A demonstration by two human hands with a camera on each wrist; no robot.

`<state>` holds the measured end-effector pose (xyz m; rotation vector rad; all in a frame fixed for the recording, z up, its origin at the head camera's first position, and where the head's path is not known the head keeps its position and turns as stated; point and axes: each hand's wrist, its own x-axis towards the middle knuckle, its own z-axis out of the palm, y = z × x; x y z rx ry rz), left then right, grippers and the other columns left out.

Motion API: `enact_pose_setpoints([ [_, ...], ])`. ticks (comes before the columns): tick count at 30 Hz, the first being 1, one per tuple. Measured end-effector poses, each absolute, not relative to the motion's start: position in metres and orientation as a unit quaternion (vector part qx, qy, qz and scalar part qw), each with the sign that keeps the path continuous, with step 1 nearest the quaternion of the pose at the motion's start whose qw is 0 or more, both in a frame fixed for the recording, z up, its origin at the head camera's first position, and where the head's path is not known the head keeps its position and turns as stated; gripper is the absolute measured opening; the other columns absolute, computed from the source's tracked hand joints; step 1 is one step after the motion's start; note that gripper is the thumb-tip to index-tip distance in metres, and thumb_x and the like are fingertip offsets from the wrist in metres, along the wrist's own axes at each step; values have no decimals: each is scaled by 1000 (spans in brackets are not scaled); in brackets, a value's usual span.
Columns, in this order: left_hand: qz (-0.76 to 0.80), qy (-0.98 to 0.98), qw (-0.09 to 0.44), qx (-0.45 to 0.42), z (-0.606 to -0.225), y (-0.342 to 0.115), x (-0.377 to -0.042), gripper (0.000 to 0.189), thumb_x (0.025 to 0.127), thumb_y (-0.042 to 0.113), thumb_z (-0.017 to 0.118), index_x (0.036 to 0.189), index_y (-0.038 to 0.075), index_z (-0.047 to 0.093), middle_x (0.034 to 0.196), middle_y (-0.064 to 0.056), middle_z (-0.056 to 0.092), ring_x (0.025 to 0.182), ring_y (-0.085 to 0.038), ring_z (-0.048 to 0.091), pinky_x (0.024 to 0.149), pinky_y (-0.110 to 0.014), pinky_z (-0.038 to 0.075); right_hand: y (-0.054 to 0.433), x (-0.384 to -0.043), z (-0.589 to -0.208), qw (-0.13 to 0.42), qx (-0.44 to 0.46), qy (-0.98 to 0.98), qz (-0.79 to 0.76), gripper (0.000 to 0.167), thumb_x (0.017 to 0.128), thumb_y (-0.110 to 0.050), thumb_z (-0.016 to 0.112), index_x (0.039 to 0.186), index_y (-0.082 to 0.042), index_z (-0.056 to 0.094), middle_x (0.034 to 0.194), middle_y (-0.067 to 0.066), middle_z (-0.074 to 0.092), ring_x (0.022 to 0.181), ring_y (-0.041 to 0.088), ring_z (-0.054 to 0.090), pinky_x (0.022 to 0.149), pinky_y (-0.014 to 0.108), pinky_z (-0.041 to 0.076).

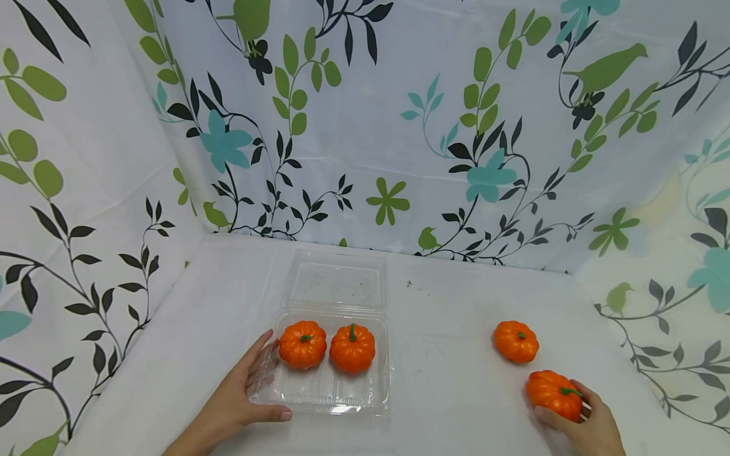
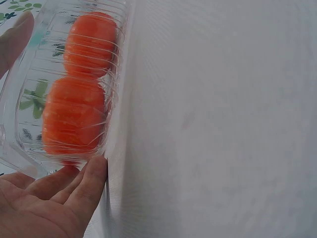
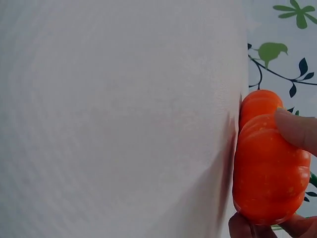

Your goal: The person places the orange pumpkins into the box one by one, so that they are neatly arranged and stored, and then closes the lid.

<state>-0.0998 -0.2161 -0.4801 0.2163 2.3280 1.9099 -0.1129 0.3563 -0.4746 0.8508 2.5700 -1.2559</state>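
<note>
Clear tray (image 1: 319, 391), head cam: on my white bench (image 1: 445, 380), lid (image 1: 336, 278) flipped back on the far side
Tray pumpkins, head cam: left tray pumpkin (image 1: 302, 345) and right tray pumpkin (image 1: 353, 351), both orange, side by side in there
Left grip (image 1: 236, 396), head cam: mine's spread around the tray's near left corner, fingers along the side, thumb by the front edge
Right grip (image 1: 593, 423), head cam: pinching the near pumpkin (image 1: 550, 394) well right of the tray; it's tipped, green stem pointing right, can't tell if it's touching the bench
Loose pumpkin (image 1: 516, 342), head cam: on the bench just beyond the pinched one
Dark specks (image 1: 418, 285), head cam: right of the lid, too small for me to read
Backdrop cloth (image 1: 388, 126), head cam: birds, flowers, leaves
Ribbed wall, left wrist cam: I see both tray pumpkins through it, fingertips against the tray
Pinch, right wrist cam: thumb one side of the near pumpkin, fingertips opposite, loose pumpkin partly hidden behind
</note>
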Motion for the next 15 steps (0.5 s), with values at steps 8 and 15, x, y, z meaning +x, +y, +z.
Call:
enact_pose_setpoints([
  [8, 629, 772, 63, 69, -480, -216, -100, 126, 66, 10, 96, 163, 18, 16, 163, -19, 27, 145, -37, 35, 106, -20, 44, 352, -114, -470, 82, 240, 862, -439, 129, 73, -45, 91, 158, 6, 8, 151, 38, 19, 129, 55, 31, 109, 66, 38],
  [15, 628, 773, 71, 61, -479, -216, -100, 126, 66, 11, 96, 163, 19, 16, 163, -18, 27, 146, -37, 34, 107, -21, 44, 343, -113, -465, 72, 222, 857, -460, 134, 71, -47, 91, 160, 0, 3, 157, 34, 16, 136, 55, 28, 113, 65, 32],
])
